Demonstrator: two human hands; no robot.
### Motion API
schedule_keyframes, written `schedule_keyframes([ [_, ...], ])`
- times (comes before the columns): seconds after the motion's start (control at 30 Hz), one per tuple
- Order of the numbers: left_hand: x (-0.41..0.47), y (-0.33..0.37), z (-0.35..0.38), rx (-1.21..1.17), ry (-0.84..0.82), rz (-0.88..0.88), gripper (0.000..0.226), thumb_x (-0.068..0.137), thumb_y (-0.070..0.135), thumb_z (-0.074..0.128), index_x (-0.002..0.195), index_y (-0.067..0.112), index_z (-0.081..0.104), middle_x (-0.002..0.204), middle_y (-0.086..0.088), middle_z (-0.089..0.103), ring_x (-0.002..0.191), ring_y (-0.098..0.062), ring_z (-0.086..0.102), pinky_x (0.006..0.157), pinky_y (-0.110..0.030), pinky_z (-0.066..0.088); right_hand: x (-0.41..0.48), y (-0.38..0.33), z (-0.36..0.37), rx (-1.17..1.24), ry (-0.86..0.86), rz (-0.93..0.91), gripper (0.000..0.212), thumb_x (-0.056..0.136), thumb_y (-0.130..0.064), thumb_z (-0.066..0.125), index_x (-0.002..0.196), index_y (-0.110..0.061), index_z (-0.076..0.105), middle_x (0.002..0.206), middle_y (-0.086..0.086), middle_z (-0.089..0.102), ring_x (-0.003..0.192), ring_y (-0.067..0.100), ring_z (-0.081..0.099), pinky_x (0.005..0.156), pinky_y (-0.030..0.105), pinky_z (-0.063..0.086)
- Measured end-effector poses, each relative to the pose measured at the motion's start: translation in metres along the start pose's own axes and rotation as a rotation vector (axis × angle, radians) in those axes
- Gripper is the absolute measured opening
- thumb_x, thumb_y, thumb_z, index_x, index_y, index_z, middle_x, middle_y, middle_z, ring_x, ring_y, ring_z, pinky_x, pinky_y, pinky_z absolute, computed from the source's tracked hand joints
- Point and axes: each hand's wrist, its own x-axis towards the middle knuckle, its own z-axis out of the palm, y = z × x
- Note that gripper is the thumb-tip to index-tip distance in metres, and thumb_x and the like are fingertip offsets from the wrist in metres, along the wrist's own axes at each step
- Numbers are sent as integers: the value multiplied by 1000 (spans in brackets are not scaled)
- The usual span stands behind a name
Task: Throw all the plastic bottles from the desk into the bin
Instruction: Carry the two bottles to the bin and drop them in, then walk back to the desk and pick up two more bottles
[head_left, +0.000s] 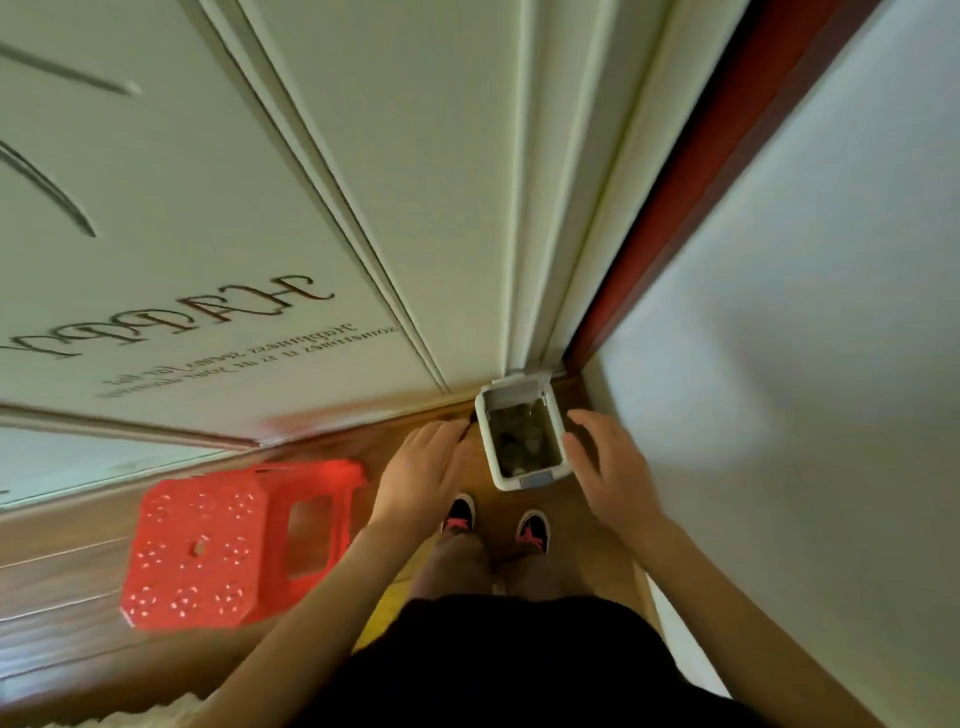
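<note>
A small white bin (551, 479) stands on the wooden floor in the corner, its lid flipped up against the door frame. Inside it lies a dim heap of clear, crumpled things; I cannot tell what they are. My left hand (423, 470) hovers just left of the bin, fingers spread, holding nothing. My right hand (605, 462) hovers just right of the bin, also spread and empty. No bottle shows outside the bin, and the desk is out of view.
A red plastic stool (218, 545) stands on the floor to the left. A white sliding door with "Happy" lettering (171, 317) fills the left, a white wall (805, 338) the right. My feet in black-and-pink shoes (532, 530) stand right before the bin.
</note>
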Motion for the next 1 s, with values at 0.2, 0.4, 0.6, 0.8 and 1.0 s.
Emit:
schedule_keyframes([
  [0.2,-44,6,-29,-89,-76,-87,45,96,42,35,128,19,56,124,3,61,118,-15,54,95,-24,38,-57,-13,-30,-78,-71,71,58,93,-57,30,131,-21,54,133,-3,57,112,5,49,96,18,35],
  [0.4,-59,-13,-26,-154,-182,-168,32,99,33,41,124,22,59,117,8,61,103,-3,55,86,-19,39,-89,1,-21,-35,-45,205,41,99,-46,38,127,-23,55,122,-8,57,106,4,50,98,24,44],
  [0.6,-21,-12,-52,-201,-248,-43,21,98,32,43,94,35,64,92,14,67,88,-5,61,78,-27,48,-103,-24,-11,122,281,408,36,98,-43,45,124,-21,58,120,-3,63,108,15,60,98,37,50],
  [0.8,47,1,-87,-72,-426,339,23,96,32,47,108,22,64,108,1,67,99,-15,62,85,-19,46,-138,-69,6,256,663,598,28,99,-35,46,120,-21,59,113,-4,64,102,14,61,92,33,52],
  [1.0,71,39,-80,-64,-629,543,23,100,28,42,106,24,64,105,3,67,94,-7,60,81,-16,41,-212,-108,51,353,872,811,29,99,-35,48,122,-21,58,108,-12,61,98,7,60,84,20,49],
])
